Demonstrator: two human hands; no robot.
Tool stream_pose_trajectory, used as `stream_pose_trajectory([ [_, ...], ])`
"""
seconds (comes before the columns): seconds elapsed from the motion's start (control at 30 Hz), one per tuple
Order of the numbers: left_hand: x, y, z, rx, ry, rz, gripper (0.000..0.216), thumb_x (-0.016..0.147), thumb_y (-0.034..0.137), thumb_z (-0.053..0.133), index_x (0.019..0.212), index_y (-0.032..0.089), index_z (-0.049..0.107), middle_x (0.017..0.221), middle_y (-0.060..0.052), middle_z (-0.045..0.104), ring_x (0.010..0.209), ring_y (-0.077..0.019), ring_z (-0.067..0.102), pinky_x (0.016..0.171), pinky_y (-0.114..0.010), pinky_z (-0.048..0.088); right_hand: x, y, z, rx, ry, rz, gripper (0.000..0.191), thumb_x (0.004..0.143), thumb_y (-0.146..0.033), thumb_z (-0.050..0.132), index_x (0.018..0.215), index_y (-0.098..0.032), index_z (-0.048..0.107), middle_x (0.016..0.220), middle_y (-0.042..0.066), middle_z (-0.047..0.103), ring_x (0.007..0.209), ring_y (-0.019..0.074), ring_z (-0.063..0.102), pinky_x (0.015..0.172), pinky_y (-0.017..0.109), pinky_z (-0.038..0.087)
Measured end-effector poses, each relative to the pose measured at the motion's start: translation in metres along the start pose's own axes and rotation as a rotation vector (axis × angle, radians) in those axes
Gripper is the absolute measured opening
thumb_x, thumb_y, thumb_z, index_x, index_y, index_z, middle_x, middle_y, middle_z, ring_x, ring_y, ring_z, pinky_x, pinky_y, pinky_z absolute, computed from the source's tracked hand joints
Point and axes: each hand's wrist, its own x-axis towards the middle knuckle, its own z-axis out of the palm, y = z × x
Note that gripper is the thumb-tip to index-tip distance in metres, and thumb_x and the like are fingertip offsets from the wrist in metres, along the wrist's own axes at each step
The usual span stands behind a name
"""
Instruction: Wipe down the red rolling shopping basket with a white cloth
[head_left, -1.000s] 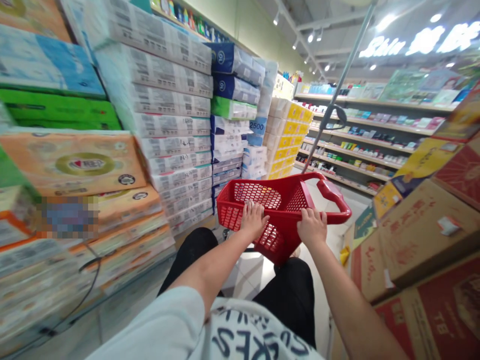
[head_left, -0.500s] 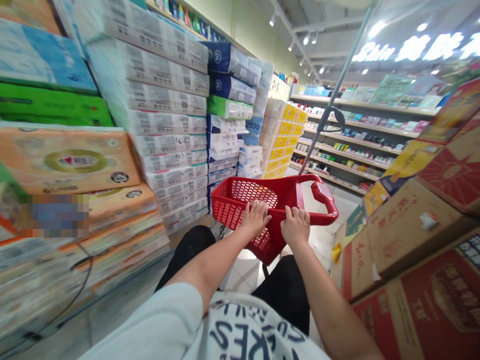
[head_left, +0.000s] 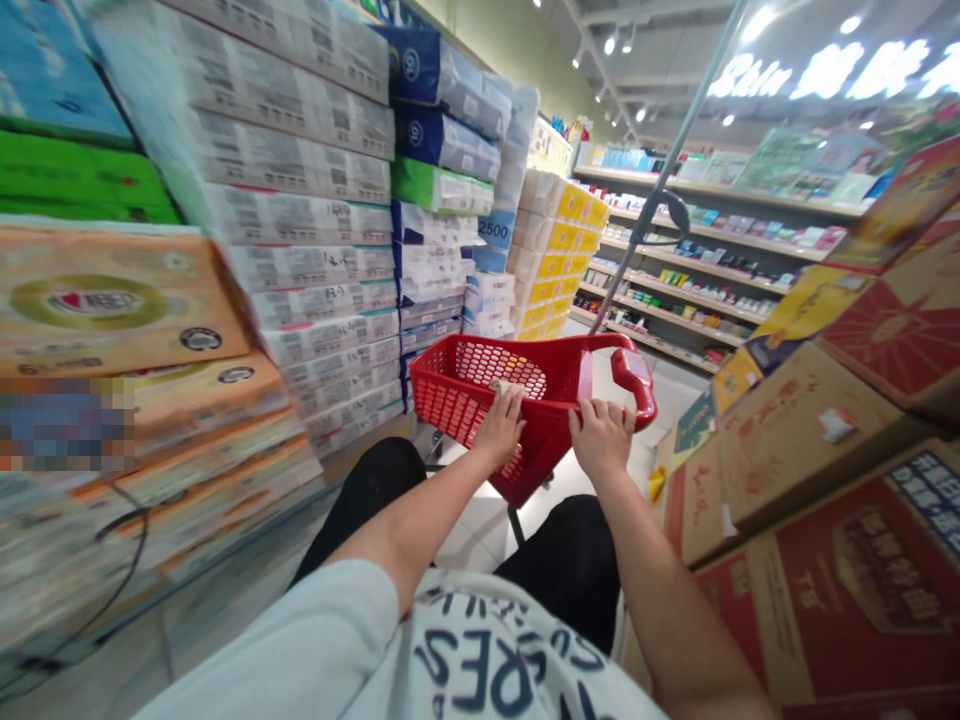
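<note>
A red plastic shopping cart point(head_left: 541, 455) with a mesh basket stands between my knees, its handle end to the right. At the near rim, my left hand point(head_left: 501, 428) has its fingers bent over the edge. A small pale piece, apparently a cloth point(head_left: 510, 388), pokes out past those fingertips; most of it is hidden. My right hand point(head_left: 604, 438) grips the same rim farther right, near the red handle point(head_left: 634, 382), with its fingers curled over the top. Inside the basket, only the mesh walls show.
Tall stacks of packaged tissue paper point(head_left: 315, 180) rise on my left. Cardboard cartons point(head_left: 817, 440) are piled on my right. A slanting metal pole point(head_left: 675, 165) stands beyond the cart, before stocked shelves point(head_left: 697, 270). A dark cable point(head_left: 142, 545) hangs at left.
My left hand has slid slightly left and down along the rim, and the pale cloth now shows at its fingertips. My right hand has shifted slightly right along the rim. The view has turned slightly.
</note>
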Motion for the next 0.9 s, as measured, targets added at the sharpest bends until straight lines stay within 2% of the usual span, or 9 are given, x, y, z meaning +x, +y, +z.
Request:
stream_pose_trajectory([
  [0.1,-0.001,0.0,0.006,-0.058,0.118,-0.036,0.049,0.09,0.013,0.037,0.139,0.012,0.03,0.146,-0.017,0.031,0.141,-0.0263,0.021,0.114,-0.048,0.029,-0.001,-0.008,0.001,0.012,0.02,0.019,0.033,0.094,-0.037,0.043,0.112,-0.018,0.065,0.102,0.009,0.066,0.099,0.0253,0.048,0.102,0.044,0.017],
  [0.17,0.003,0.001,0.006,-0.077,0.19,-0.103,0.038,0.089,0.011,0.04,0.126,0.012,0.042,0.136,-0.016,0.04,0.134,-0.026,0.033,0.111,-0.047,0.034,-0.002,-0.01,-0.001,0.024,0.032,0.022,0.033,0.094,-0.036,0.044,0.111,-0.018,0.065,0.101,0.009,0.066,0.099,0.0252,0.047,0.101,0.044,0.018],
  [0.23,0.005,0.001,0.003,-0.082,0.196,-0.155,0.025,0.086,0.009,0.042,0.109,0.015,0.051,0.122,-0.014,0.048,0.122,-0.0251,0.042,0.106,-0.045,0.038,-0.002,-0.011,-0.002,0.035,0.041,0.03,0.033,0.093,-0.036,0.046,0.11,-0.018,0.066,0.1,0.009,0.066,0.099,0.0253,0.047,0.101,0.044,0.018],
  [0.33,0.0,-0.002,-0.002,-0.082,0.055,-0.174,0.021,0.083,0.005,0.042,0.096,0.017,0.053,0.107,-0.01,0.053,0.109,-0.0235,0.048,0.1,-0.043,0.042,-0.003,-0.01,-0.003,0.051,0.051,0.04,0.032,0.093,-0.037,0.047,0.109,-0.018,0.066,0.1,0.009,0.066,0.099,0.0254,0.047,0.101,0.044,0.017],
  [0.43,-0.018,-0.005,-0.002,-0.095,-0.213,-0.133,0.024,0.081,0.006,0.044,0.1,0.017,0.054,0.105,-0.009,0.055,0.104,-0.0228,0.05,0.097,-0.041,0.043,-0.002,-0.011,-0.001,0.059,0.063,0.042,0.032,0.093,-0.037,0.046,0.11,-0.019,0.067,0.101,0.009,0.066,0.1,0.0252,0.047,0.101,0.044,0.017],
  [0.5,-0.028,-0.005,0.002,-0.112,-0.335,-0.095,0.025,0.079,0.007,0.048,0.101,0.018,0.055,0.103,-0.007,0.057,0.101,-0.022,0.052,0.096,-0.038,0.044,-0.002,-0.012,-0.001,0.059,0.061,0.036,0.032,0.093,-0.036,0.046,0.111,-0.019,0.067,0.102,0.009,0.066,0.1,0.0252,0.047,0.101,0.045,0.018],
  [0.6,-0.029,-0.004,0.006,-0.124,-0.362,-0.087,0.026,0.077,0.007,0.052,0.101,0.018,0.056,0.103,-0.008,0.058,0.1,-0.0213,0.053,0.095,-0.034,0.044,-0.001,-0.011,-0.001,0.063,0.042,0.015,0.033,0.093,-0.035,0.046,0.114,-0.02,0.066,0.104,0.009,0.066,0.101,0.0255,0.047,0.1,0.045,0.02],
  [0.73,-0.017,0.001,0.007,-0.127,-0.348,-0.119,0.028,0.081,0.008,0.045,0.106,0.015,0.054,0.106,-0.01,0.055,0.103,-0.0219,0.052,0.096,-0.037,0.043,-0.002,-0.014,-0.002,0.053,0.019,0.01,0.035,0.093,-0.034,0.045,0.117,-0.019,0.064,0.108,0.01,0.065,0.105,0.0267,0.046,0.103,0.047,0.017],
  [0.9,-0.015,0.011,0.003,-0.157,-0.383,-0.114,0.027,0.078,0.009,0.051,0.103,0.016,0.056,0.103,-0.008,0.057,0.099,-0.0215,0.055,0.092,-0.036,0.046,-0.01,-0.033,-0.007,0.026,-0.057,0.005,0.044,0.089,-0.028,0.047,0.129,-0.011,0.054,0.127,0.016,0.055,0.122,0.0317,0.037,0.107,0.05,0.013],
])
